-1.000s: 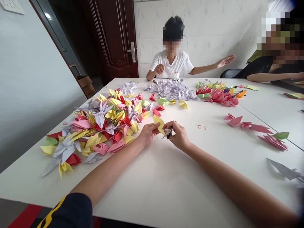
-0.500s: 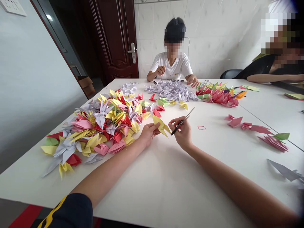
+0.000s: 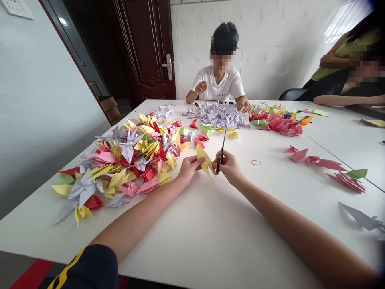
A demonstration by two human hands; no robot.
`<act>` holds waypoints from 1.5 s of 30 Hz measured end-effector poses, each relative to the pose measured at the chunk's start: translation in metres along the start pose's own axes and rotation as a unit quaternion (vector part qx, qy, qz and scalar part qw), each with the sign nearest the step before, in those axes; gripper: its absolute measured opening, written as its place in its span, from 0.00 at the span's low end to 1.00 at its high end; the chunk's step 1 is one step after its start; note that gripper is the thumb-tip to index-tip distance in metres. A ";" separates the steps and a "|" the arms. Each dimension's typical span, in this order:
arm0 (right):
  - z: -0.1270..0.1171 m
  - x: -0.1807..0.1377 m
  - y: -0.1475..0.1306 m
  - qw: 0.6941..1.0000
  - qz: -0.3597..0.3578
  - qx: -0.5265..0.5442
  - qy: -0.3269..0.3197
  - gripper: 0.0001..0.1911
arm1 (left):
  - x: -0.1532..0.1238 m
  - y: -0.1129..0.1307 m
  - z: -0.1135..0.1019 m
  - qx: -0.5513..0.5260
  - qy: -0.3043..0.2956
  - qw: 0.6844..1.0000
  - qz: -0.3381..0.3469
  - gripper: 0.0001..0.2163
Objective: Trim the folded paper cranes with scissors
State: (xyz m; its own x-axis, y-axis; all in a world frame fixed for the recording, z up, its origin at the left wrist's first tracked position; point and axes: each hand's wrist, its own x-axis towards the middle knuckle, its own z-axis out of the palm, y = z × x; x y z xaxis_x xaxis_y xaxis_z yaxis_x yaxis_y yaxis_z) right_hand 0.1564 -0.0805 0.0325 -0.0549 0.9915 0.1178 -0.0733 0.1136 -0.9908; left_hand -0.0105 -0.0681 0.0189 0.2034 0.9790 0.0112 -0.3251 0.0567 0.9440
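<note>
Between thumb and fingers, my left hand point(image 3: 189, 169) holds a folded yellow paper crane point(image 3: 204, 161) above the table, its pointed ends hanging down. My right hand point(image 3: 229, 165) is closed close beside the crane, its fingertips at the crane's right edge. It grips a slim tool point(image 3: 220, 159) with a black lower part and a long, thin dark upper part pointing up; its exact kind is unclear. Left of my hands lies a large heap of folded paper cranes point(image 3: 129, 154) in yellow, red, pink, pale lilac and green.
Across the white table point(image 3: 192, 237), a person in a white shirt point(image 3: 219, 82) sits behind a pile of lilac cranes point(image 3: 219, 114). Pink and red folded papers point(image 3: 279, 122) lie to the right, with more pink pieces point(image 3: 347, 180) nearer. Two other people are at the far right.
My right hand has turned the tool from slanting to nearly upright and moved closer to the crane. The crane has shifted slightly right and turned. At the far right, another person's arm has come into view.
</note>
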 end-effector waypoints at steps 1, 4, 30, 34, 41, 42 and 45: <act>0.001 0.000 0.001 1.000 0.000 0.003 0.005 0.20 | 0.000 0.000 0.000 0.007 -0.003 1.000 0.002 0.22; 0.005 -0.003 0.003 1.000 0.005 0.009 0.014 0.21 | -0.002 0.001 0.001 0.028 -0.017 0.999 0.008 0.22; -0.002 0.002 0.008 0.996 -0.005 0.070 0.056 0.25 | -0.002 0.000 0.003 0.029 -0.037 0.998 -0.034 0.25; 0.000 0.001 0.007 0.998 -0.010 0.041 0.038 0.20 | -0.001 -0.002 0.001 0.037 -0.010 0.999 -0.028 0.27; -0.001 0.001 0.009 0.998 0.032 0.045 0.038 0.20 | -0.007 0.004 0.003 0.064 -0.025 0.998 -0.008 0.41; -0.002 0.002 0.010 0.998 0.038 0.048 0.034 0.21 | -0.007 0.005 0.003 0.065 -0.028 0.997 -0.003 0.41; -0.004 0.003 0.010 0.997 0.054 0.054 0.014 0.22 | -0.007 0.005 0.002 0.073 -0.033 0.997 0.001 0.38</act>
State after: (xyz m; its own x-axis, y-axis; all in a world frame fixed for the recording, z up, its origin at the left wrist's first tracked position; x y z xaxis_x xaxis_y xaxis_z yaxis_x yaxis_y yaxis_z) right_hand 0.1593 -0.0756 0.0223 -0.0400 0.9992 0.0072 -0.1763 0.0001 -0.9843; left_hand -0.0118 -0.0753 0.0242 0.2643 0.9640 0.0294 -0.1894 0.0220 0.9817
